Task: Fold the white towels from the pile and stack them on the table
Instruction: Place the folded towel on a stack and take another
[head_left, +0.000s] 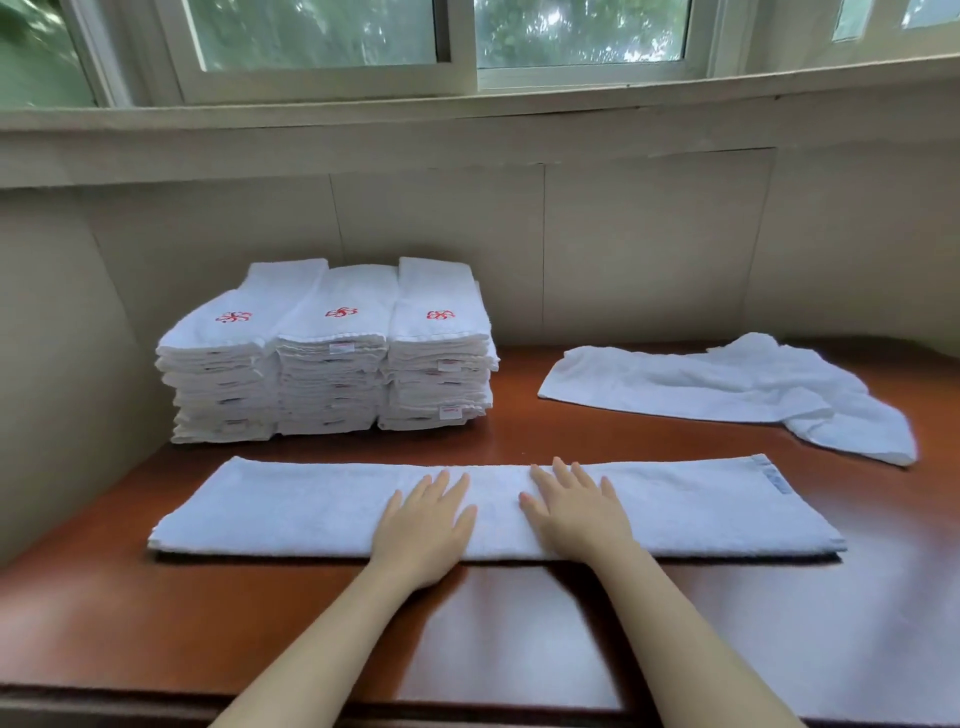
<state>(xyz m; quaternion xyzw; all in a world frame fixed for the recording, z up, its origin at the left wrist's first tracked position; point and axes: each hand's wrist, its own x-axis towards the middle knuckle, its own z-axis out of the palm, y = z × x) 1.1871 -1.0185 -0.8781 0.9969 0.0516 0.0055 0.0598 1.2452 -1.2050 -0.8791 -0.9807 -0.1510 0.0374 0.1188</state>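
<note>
**Lengthwise fold done, cross folds left**

Rear left on the glossy red-brown wooden desk (156, 623) stood three neat stacks of folded white terry towels (327, 358) with red emblems, so much looked done. In front lay a long white terry towel (260, 512) folded into a smooth flat strip; the left hand (423, 525) and right hand (576, 512) pressed its middle, fingers (441, 483) straight and spread, gripping nothing. Rear right, a rumpled pile of loose white towels (727, 389) waited unfolded

Soft daylight enters from the windows (332, 36) at the far side. Pale glare lies on the near desk (509, 639). Frame edges bow with wide-angle distortion; far left corner is blurred.
</note>
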